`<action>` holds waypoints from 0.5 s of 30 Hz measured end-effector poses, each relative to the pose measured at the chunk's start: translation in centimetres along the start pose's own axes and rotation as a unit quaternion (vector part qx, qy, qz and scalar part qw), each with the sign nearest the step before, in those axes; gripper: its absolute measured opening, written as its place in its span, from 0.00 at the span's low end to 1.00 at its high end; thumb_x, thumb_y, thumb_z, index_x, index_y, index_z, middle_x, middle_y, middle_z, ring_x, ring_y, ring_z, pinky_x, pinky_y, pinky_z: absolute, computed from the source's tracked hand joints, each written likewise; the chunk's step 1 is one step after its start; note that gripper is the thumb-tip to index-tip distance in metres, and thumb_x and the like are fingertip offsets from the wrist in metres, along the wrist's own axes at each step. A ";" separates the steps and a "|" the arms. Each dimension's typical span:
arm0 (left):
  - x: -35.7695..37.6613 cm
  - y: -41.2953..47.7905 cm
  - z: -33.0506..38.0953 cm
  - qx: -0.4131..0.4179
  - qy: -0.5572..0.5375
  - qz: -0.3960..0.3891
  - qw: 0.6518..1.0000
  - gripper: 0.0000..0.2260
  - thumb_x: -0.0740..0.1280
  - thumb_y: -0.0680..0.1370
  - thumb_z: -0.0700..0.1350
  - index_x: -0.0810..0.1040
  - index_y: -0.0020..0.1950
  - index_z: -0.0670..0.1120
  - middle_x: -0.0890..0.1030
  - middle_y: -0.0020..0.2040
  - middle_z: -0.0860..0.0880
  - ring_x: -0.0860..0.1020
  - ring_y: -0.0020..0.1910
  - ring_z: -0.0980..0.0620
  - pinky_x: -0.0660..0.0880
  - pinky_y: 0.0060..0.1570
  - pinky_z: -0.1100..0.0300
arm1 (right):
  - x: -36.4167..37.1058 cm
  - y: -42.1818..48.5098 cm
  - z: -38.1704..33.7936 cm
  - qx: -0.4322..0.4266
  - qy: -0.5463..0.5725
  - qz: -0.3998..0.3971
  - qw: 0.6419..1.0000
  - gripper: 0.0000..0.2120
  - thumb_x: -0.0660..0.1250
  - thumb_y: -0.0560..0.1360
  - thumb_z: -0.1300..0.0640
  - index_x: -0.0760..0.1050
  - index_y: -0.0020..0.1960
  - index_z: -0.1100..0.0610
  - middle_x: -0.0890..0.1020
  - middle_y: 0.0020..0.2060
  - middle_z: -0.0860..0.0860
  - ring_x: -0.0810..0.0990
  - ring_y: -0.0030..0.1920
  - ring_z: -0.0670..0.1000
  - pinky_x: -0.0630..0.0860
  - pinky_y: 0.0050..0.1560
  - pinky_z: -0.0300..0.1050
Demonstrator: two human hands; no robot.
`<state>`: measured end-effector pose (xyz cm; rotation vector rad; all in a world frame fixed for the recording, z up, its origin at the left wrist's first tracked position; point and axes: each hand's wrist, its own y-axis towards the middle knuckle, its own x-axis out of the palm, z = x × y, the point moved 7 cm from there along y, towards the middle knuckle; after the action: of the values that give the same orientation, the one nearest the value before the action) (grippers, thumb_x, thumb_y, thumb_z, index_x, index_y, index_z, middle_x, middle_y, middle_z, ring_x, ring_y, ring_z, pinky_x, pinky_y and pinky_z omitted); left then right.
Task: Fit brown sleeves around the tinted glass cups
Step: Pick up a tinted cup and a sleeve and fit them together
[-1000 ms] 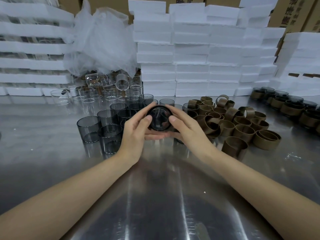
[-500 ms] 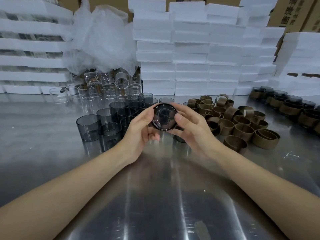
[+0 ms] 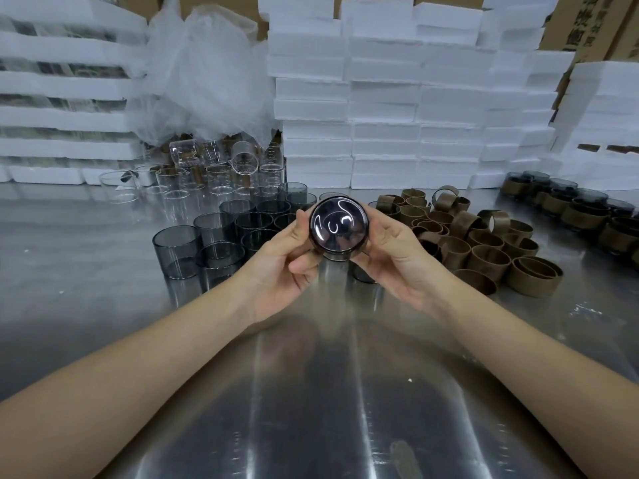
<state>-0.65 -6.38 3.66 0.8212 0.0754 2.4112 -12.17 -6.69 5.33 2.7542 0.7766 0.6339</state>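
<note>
Right of the bare smoky-grey glass cups (image 3: 176, 250) standing on the shiny steel table (image 3: 311, 392), your left hand (image 3: 280, 267) is curling round a dark tinted glass cup (image 3: 338, 225) held up end-on to you. Your right hand (image 3: 397, 257) is gripping its other side, near the loose brown ring-shaped sleeves (image 3: 484, 243).

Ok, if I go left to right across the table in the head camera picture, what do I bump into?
Bare tinted cups → left hand → held cup → right hand → loose brown sleeves → cups already wearing sleeves.
</note>
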 end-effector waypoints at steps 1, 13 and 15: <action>-0.1 0.0 0.1 0.008 0.008 0.000 1.000 0.15 0.80 0.61 0.58 0.86 0.42 0.51 0.76 0.31 0.57 0.67 0.20 0.60 0.64 0.24 0.72 | 0.0 0.1 0.0 -0.002 -0.005 -0.003 1.000 0.38 0.76 0.63 0.47 0.72 0.68 0.62 0.81 0.59 0.54 0.81 0.57 0.50 0.78 0.53 0.41; -1.6 -0.8 1.6 0.162 0.397 0.116 0.896 0.37 0.81 0.62 0.56 0.69 0.67 0.58 0.80 0.61 0.53 0.80 0.58 0.53 0.77 0.60 0.54 | -1.1 -0.9 -2.5 -0.133 -0.268 0.012 0.954 0.25 0.73 0.68 0.68 0.74 0.63 0.60 0.76 0.66 0.57 0.73 0.69 0.53 0.69 0.69 0.52; -1.8 -0.9 1.7 0.182 0.419 0.134 0.879 0.35 0.81 0.64 0.46 0.70 0.66 0.62 0.77 0.65 0.52 0.79 0.59 0.54 0.77 0.61 0.55 | -0.9 -0.9 -2.7 -0.135 -0.326 -0.004 0.936 0.25 0.75 0.67 0.69 0.73 0.62 0.57 0.75 0.67 0.55 0.71 0.70 0.52 0.68 0.71 0.54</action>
<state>1.92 -6.85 3.90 -0.1550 0.8167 2.8890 -14.51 -6.18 7.14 2.4539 0.4932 -0.1802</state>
